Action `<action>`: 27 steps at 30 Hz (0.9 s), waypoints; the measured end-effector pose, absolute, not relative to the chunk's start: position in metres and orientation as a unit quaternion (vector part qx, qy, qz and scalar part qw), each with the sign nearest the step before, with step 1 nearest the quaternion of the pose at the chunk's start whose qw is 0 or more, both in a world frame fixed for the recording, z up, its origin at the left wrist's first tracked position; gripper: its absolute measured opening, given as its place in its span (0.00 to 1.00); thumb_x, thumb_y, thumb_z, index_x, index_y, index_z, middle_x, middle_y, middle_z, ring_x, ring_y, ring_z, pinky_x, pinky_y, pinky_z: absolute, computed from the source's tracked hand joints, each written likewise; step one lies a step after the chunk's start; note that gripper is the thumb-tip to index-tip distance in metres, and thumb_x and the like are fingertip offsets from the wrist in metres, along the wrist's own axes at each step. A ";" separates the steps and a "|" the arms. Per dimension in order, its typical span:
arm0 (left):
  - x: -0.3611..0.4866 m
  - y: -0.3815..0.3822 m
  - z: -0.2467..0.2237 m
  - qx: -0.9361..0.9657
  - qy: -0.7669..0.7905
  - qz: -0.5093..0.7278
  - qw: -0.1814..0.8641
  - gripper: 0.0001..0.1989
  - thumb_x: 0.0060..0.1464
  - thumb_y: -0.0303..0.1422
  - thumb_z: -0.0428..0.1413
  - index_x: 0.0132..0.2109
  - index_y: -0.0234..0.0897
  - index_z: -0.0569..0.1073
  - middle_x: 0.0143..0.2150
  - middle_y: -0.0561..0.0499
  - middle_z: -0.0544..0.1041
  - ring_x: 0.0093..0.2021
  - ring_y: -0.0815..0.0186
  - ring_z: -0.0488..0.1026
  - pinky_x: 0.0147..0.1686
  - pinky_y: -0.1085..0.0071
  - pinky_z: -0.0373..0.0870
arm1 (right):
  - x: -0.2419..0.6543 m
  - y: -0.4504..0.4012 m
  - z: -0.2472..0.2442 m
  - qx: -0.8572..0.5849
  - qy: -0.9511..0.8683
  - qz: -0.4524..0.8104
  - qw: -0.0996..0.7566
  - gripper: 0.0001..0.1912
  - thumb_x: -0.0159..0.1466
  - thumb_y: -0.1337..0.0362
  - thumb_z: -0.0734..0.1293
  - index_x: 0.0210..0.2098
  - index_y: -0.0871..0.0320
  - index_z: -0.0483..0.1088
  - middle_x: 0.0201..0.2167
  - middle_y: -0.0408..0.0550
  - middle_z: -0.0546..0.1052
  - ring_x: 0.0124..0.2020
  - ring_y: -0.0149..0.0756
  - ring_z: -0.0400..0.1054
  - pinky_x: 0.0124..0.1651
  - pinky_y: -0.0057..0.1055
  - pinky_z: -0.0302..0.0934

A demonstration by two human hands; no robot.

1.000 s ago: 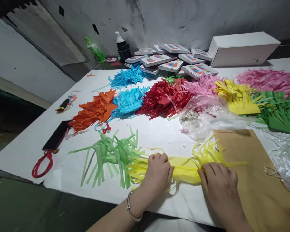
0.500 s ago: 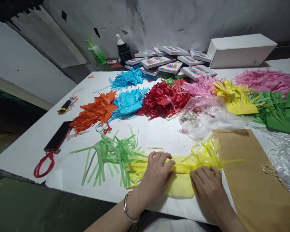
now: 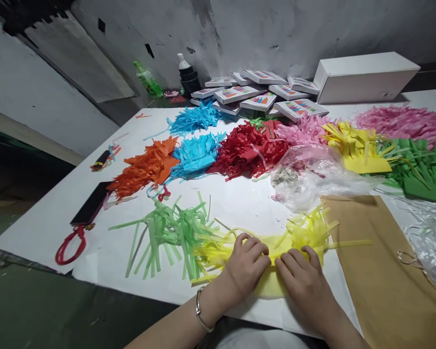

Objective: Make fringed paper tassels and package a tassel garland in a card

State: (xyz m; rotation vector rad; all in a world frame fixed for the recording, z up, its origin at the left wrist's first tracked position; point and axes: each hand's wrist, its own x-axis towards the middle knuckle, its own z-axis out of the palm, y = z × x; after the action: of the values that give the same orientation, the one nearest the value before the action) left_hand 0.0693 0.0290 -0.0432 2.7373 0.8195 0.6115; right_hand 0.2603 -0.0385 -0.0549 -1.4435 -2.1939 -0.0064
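A sheet of yellow tissue paper [image 3: 272,285] with fringed ends lies flat at the table's front edge, with a narrow folded band across its middle. My left hand [image 3: 247,265], a silver bangle on its wrist, is closed on this band with curled fingers. Close beside it, my right hand [image 3: 305,281] grips the same band from the right. The fingertips of both hands nearly meet, and the thumbs are mostly hidden. Loose yellow strips spread out past each hand. Touching the left fringe is a green tissue paper fringe [image 3: 167,230].
Brown paper [image 3: 381,261] lies at the right, by white string [image 3: 428,232]. Behind are a clear plastic bag [image 3: 312,169], red tassels [image 3: 247,150], blue tassels [image 3: 196,152] and orange tassels [image 3: 145,165]. A phone [image 3: 91,203] is at the left; flat boxes [image 3: 257,101] are stacked at the back.
My hands have come closer together along the yellow band, the right one sliding left. The view has shifted slightly. The green fringe stays in place.
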 end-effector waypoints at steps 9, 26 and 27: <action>0.053 0.020 -0.041 0.900 0.336 0.207 0.186 0.06 0.65 0.28 0.54 0.40 0.39 0.75 0.40 0.49 0.76 0.43 0.60 0.68 0.48 0.58 0.59 | 0.279 -0.044 -0.059 -0.561 -0.789 0.002 0.251 0.16 0.65 0.79 0.56 0.42 0.57 0.70 0.41 0.49 0.77 0.48 0.41 0.67 0.63 0.47 0.45; 0.057 0.021 -0.033 0.860 0.425 0.151 0.239 0.08 0.61 0.25 0.55 0.34 0.37 0.75 0.43 0.49 0.75 0.46 0.57 0.69 0.50 0.53 0.61 | 0.278 -0.050 -0.062 -0.612 -0.740 0.065 0.270 0.12 0.73 0.67 0.57 0.36 0.54 0.70 0.37 0.45 0.75 0.44 0.39 0.67 0.60 0.48 0.45; 0.059 0.021 -0.032 0.862 0.432 0.142 0.226 0.08 0.61 0.25 0.55 0.33 0.37 0.74 0.43 0.48 0.75 0.45 0.57 0.69 0.49 0.53 0.61 | 0.277 -0.048 -0.062 -0.620 -0.736 0.066 0.262 0.12 0.73 0.67 0.57 0.36 0.54 0.69 0.37 0.45 0.75 0.44 0.40 0.67 0.59 0.48 0.46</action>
State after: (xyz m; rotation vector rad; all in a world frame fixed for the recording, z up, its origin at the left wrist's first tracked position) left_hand 0.0586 0.0210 -0.0325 2.3759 1.1906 0.3916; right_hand 0.2772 -0.0483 -0.0618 -1.6786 -1.9921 0.1798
